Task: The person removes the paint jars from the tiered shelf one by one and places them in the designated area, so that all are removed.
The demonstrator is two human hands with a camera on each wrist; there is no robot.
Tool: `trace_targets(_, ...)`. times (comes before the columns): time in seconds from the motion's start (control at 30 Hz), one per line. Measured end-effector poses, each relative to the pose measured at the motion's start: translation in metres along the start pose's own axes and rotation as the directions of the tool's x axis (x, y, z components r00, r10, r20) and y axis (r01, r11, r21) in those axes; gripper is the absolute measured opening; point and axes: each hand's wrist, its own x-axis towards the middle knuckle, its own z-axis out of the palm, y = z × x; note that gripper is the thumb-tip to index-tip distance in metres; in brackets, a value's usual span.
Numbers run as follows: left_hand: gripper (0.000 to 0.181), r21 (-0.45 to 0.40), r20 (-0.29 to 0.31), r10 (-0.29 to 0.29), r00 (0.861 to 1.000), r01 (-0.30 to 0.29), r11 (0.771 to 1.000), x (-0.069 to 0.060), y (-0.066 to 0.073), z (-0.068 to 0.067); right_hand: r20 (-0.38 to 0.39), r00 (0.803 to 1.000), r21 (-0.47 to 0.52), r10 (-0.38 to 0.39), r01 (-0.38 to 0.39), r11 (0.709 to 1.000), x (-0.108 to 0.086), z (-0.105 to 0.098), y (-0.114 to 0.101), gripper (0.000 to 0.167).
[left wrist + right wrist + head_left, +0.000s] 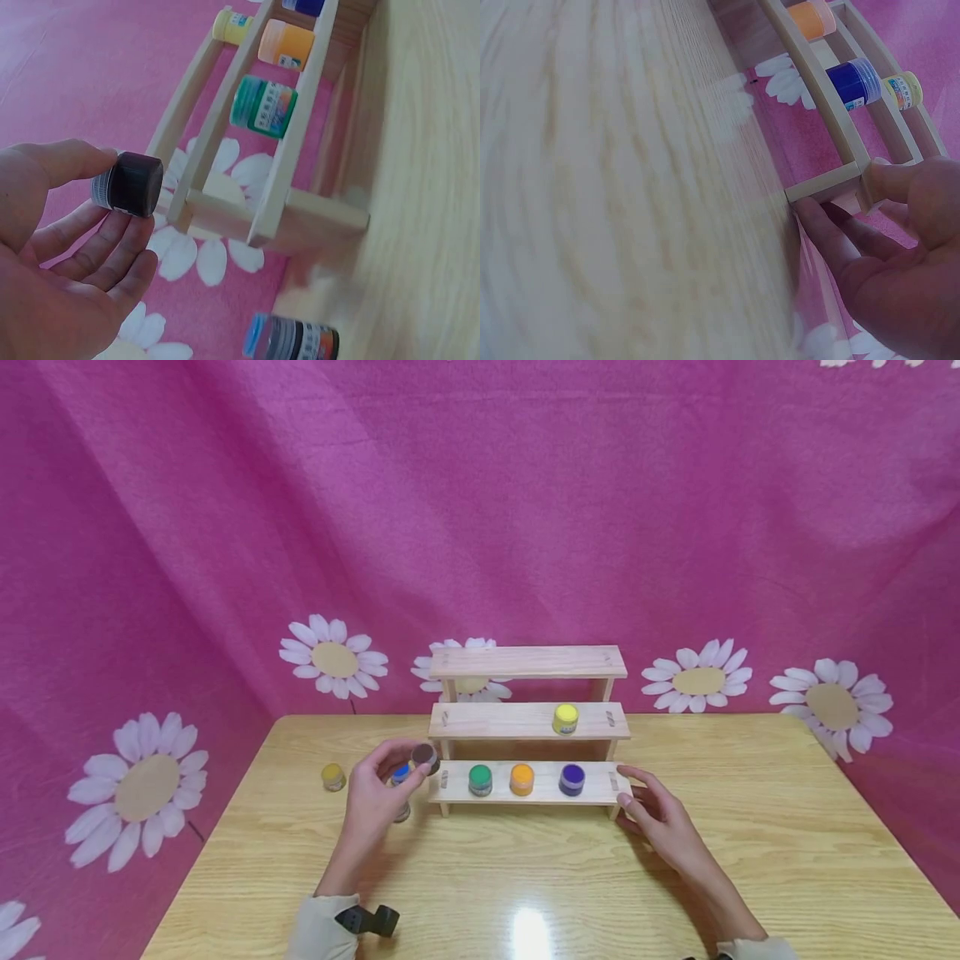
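My left hand (378,785) pinches a small dark paint jar (135,185) between thumb and fingers, just off the left end of a three-step wooden rack (525,662). At the rack's other end, my right hand (663,827) holds the end of the lowest step, thumb at the front and fingers along the side. That step carries a green jar (480,781), an orange jar (522,780) and a purple jar (572,780). A yellow jar (566,719) stands toward the right of the middle step.
On the table (487,877), left of the rack, stands a dark-yellow jar (333,777). A blue-topped jar (401,773) and another jar (402,812) are partly hidden by my left hand. Behind the table hangs a pink cloth (525,527) with daisies.
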Motion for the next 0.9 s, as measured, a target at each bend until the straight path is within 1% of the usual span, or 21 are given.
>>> trace_targets(0.13, 0.029, -0.036, -0.001, -0.002, 1.000, 0.002, 0.999, -0.004, -0.004, -0.006, -0.006, 1.000, 0.001, -0.001, 0.001, 1.000, -0.001, -0.001, -0.001, 0.047)
trace_targets(0.27, 0.028, -0.053, -0.005, 0.007, 1.000, -0.007, 0.999, -0.008, -0.010, -0.013, -0.008, 1.000, -0.005, 0.006, -0.006, 1.000, -0.001, -0.001, -0.001, 0.047)
trace_targets(0.5, 0.030, 0.012, -0.018, -0.042, 0.999, 0.043, 0.999, -0.016, -0.023, -0.031, -0.003, 1.000, -0.018, 0.025, -0.025, 1.000, -0.001, 0.001, 0.000, 0.048)
trace_targets(0.6, 0.032, 0.021, -0.034, -0.062, 0.998, 0.062, 0.998, -0.019, -0.027, -0.039, -0.004, 1.000, -0.023, 0.029, -0.029, 0.999, 0.000, 0.001, 0.000, 0.048)
trace_targets(0.8, 0.033, 0.043, -0.041, -0.105, 0.994, 0.107, 0.993, -0.020, -0.036, -0.053, -0.008, 1.000, -0.027, 0.022, -0.022, 0.999, 0.000, 0.001, 0.000, 0.048)
trace_targets(0.9, 0.033, 0.072, -0.042, -0.119, 0.992, 0.122, 0.990, -0.019, -0.040, -0.059, -0.005, 1.000, -0.026, 0.018, -0.018, 1.000, 0.000, 0.001, 0.000, 0.048)
